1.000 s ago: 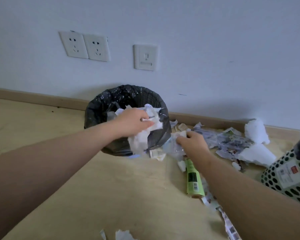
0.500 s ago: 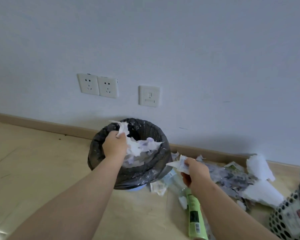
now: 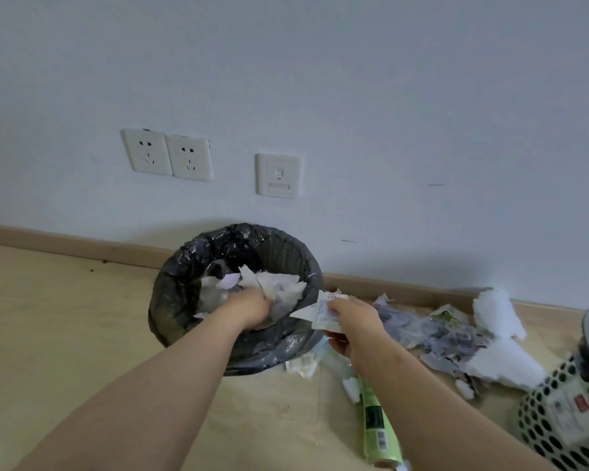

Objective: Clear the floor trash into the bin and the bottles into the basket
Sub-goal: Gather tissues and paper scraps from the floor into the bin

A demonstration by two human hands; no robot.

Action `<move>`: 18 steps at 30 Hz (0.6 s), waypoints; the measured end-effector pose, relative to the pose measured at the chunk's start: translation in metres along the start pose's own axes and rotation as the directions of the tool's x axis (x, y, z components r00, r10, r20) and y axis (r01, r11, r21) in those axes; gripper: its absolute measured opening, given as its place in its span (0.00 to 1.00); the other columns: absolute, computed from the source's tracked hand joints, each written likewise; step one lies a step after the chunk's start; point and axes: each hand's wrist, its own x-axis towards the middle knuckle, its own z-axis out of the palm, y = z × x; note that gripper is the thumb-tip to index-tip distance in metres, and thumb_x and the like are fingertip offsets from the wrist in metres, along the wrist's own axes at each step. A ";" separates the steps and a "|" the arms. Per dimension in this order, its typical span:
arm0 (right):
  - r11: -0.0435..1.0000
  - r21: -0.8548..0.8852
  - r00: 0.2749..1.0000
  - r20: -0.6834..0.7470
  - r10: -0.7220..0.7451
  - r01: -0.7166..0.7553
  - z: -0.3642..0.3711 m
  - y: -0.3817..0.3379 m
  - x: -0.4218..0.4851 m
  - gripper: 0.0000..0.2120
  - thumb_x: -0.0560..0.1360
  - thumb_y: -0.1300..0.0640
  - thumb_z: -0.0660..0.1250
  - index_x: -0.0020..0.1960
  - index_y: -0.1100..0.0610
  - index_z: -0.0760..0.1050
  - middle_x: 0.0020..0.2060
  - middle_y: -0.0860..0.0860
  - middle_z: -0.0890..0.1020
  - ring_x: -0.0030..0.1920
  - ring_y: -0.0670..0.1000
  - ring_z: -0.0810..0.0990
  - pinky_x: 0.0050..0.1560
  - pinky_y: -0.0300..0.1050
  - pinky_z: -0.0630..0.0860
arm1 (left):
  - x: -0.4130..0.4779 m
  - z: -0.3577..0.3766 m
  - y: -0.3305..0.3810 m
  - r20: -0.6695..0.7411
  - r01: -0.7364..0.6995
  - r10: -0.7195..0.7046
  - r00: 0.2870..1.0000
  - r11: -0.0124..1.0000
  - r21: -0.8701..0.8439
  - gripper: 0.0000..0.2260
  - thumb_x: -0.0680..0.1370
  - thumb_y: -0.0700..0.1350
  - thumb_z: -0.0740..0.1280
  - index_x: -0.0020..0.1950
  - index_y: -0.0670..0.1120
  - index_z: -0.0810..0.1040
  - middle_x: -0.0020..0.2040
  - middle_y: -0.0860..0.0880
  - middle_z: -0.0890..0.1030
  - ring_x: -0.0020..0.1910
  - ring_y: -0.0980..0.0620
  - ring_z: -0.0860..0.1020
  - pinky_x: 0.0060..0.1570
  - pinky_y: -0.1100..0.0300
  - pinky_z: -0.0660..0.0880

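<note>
A round bin (image 3: 170,300) lined with a black bag stands against the wall, with crumpled white paper (image 3: 276,287) inside. My left hand (image 3: 252,309) is down inside the bin, its fingers buried in the paper, so its grip is hidden. My right hand (image 3: 354,321) hovers at the bin's right rim and pinches a small printed paper scrap (image 3: 323,309). A green bottle (image 3: 376,423) lies on the floor under my right forearm. A white perforated basket (image 3: 558,419) stands at the lower right.
Torn printed paper (image 3: 436,331) and white foam pieces (image 3: 497,314) litter the floor by the baseboard right of the bin. A small wrapper (image 3: 301,363) lies at the bin's foot. Wall sockets (image 3: 167,154) sit above. Bare wooden floor lies to the left.
My left hand has pushed the paper wad down into the bin. My right hand has lifted its scrap leftward to the bin's rim. The camera has tilted slightly.
</note>
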 end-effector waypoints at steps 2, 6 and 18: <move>1.000 0.007 1.000 0.005 -0.004 0.004 0.000 -0.001 -0.001 0.08 0.78 0.61 0.62 0.40 0.55 0.69 0.36 0.54 0.75 0.33 0.49 0.73 0.32 0.41 0.71 | -0.005 -0.012 -0.004 -0.176 -0.039 0.044 0.983 0.999 0.035 0.16 0.80 0.42 0.51 0.63 0.46 0.73 0.67 0.43 0.71 0.67 0.41 0.66 0.66 0.50 0.64; 0.996 0.023 0.994 0.057 -0.090 0.089 0.002 -0.008 -0.005 0.08 0.79 0.60 0.60 0.41 0.53 0.71 0.36 0.53 0.77 0.34 0.48 0.74 0.34 0.40 0.71 | -0.037 -0.037 0.005 -0.567 -0.188 0.030 0.823 0.957 -0.223 0.14 0.82 0.46 0.52 0.62 0.50 0.74 0.64 0.50 0.72 0.65 0.47 0.68 0.59 0.51 0.67; 0.970 0.105 0.970 0.086 -0.228 0.218 0.008 -0.025 -0.012 0.10 0.79 0.55 0.61 0.40 0.55 0.75 0.34 0.52 0.78 0.32 0.48 0.76 0.33 0.39 0.71 | -0.067 -0.047 0.040 -0.150 -0.207 0.194 0.969 0.321 -0.924 0.16 0.73 0.38 0.71 0.60 0.44 0.75 0.49 0.44 0.82 0.44 0.49 0.81 0.35 0.62 0.75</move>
